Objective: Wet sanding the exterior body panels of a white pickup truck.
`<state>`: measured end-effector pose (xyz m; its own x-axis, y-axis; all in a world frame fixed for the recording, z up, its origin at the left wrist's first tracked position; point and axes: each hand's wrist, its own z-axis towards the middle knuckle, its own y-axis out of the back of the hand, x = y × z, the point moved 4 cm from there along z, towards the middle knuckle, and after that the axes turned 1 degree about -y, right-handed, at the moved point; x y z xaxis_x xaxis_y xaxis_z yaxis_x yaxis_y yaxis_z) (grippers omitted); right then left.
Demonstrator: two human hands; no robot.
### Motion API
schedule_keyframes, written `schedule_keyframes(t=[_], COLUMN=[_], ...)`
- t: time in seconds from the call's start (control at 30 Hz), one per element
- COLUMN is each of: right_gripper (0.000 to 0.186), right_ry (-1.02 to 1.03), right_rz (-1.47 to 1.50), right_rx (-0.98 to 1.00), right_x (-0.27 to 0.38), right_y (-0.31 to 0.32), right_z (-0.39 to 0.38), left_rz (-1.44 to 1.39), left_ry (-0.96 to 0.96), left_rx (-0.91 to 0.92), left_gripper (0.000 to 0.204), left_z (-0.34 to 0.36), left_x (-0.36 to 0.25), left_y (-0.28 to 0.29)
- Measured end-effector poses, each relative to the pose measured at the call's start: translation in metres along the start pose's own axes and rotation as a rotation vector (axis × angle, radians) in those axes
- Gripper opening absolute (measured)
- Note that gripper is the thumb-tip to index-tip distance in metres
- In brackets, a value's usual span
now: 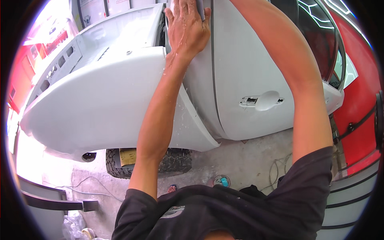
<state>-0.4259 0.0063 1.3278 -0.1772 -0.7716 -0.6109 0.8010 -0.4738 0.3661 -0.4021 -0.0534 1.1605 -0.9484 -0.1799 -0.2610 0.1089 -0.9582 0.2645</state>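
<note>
My left hand (186, 32), wet with drops running down the wrist, presses on a pale grey pad (200, 8) at the top, against the rear cab pillar of a white pickup body, with its thumb at the pad's edge. My right forearm reaches up past the top edge, so that hand is out of sight. Below are the rear door (252, 64), with an opening beside its handle recess (267, 101), and the curved rear side panel (92, 100), streaked with drips near the door gap.
The open cargo bed (104, 36) lies upper left. A tyre (180, 162) with cardboard sits below the panel. Cables (274, 172) and a round container with a blue item (222, 181) are on the concrete floor. A black bar (56, 204) stands lower left; red panels (352, 140) are at right.
</note>
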Motion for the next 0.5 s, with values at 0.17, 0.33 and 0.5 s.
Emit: schedule_keyframes(t=[0.17, 0.33, 0.5], right_gripper=[0.016, 0.018, 0.025], right_ry=[0.056, 0.011, -0.127], right_rz=[0.075, 0.262, 0.281], right_rx=[-0.055, -0.495, -0.623], right_x=[-0.009, -0.009, -0.039], right_y=[0.004, 0.026, 0.040], right_z=[-0.018, -0.046, -0.093], left_rz=[0.095, 0.051, -0.003], left_ry=[0.008, -0.029, -0.095], left_rx=[0.039, 0.020, -0.235], left_gripper=[0.067, 0.066, 0.059], left_z=[-0.061, 0.014, -0.065], left_x=[0.003, 0.018, 0.002], left_y=[-0.016, -0.003, -0.023])
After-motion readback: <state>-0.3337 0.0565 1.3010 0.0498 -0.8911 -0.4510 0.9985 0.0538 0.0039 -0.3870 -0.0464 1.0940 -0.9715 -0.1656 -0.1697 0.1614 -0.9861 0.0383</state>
